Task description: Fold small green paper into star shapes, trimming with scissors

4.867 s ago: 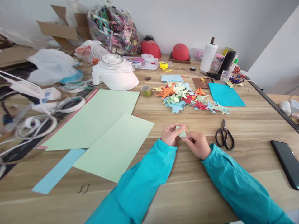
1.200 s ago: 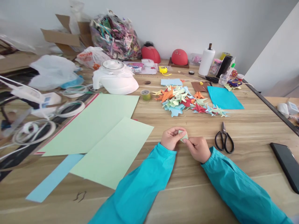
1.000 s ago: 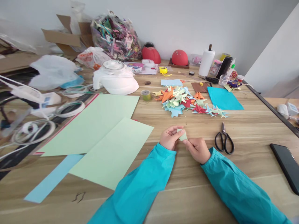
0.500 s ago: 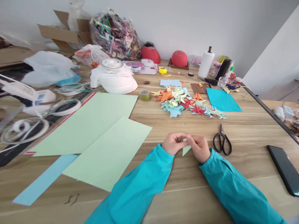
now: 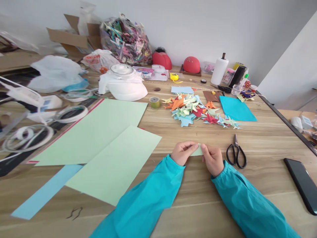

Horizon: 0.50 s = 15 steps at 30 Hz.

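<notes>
Between my two hands is a small piece of pale green paper point(image 5: 196, 151), partly hidden by the fingers. My left hand point(image 5: 183, 152) pinches its left side between thumb and fingers. Its right side is pinched by my right hand point(image 5: 212, 158). Black-handled scissors point(image 5: 236, 152) lie just right of my right hand, blades pointing away. Beyond the hands spreads a pile of folded paper cranes point(image 5: 189, 107) in orange, green, blue and red. To the left, a pale green sheet point(image 5: 116, 165) overlaps a larger green sheet point(image 5: 99, 129), and a blue paper strip point(image 5: 47, 191) sticks out beneath.
A black phone point(image 5: 300, 183) lies at the right. Behind the cranes are a turquoise square point(image 5: 237, 108), a thread spool point(image 5: 155, 102) and a yellow tape measure point(image 5: 174, 76). Coiled white tape and cables point(image 5: 27, 138) crowd the left, with bags and a cardboard box point(image 5: 68, 38) behind.
The green paper has turned from a downward-pointing corner to a flatter piece held level between my hands. My fingertips have moved slightly apart. The camera view has shifted a little.
</notes>
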Tool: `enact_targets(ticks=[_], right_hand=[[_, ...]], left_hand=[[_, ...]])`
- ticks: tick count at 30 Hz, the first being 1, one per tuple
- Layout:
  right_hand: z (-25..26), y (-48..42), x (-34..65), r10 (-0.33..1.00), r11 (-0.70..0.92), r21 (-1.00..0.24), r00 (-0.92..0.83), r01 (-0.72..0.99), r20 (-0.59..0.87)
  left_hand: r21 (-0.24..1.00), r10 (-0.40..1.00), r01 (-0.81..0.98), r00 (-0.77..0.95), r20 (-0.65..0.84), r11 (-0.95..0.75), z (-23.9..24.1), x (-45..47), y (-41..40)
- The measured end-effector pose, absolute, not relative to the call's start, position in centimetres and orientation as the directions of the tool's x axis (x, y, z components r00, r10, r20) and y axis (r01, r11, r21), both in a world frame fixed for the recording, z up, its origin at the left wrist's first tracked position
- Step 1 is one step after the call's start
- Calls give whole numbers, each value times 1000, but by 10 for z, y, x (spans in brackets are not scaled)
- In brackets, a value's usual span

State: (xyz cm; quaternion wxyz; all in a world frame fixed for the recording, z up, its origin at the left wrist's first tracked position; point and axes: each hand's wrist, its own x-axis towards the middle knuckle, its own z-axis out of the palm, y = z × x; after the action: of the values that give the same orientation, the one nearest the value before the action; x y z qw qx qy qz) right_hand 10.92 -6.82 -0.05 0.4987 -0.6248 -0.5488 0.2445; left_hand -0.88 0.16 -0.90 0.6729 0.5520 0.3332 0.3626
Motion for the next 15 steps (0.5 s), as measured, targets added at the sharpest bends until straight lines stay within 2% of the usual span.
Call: enact_targets(ticks=[5,10,15], right_hand=[[1,-69,109,938,100,-883,253,459,238],[1,-68,109,942,97,-862,233,498,241],[-3,-68,110,913,122,-824,263,554,312]], left_hand=[[990,880,-122,475,-6,73,-11,-8,1],[998,844,-54,534,59,-35,-3,-9,-5],[995,818,-43,574,-52,94,3,-9,-8]])
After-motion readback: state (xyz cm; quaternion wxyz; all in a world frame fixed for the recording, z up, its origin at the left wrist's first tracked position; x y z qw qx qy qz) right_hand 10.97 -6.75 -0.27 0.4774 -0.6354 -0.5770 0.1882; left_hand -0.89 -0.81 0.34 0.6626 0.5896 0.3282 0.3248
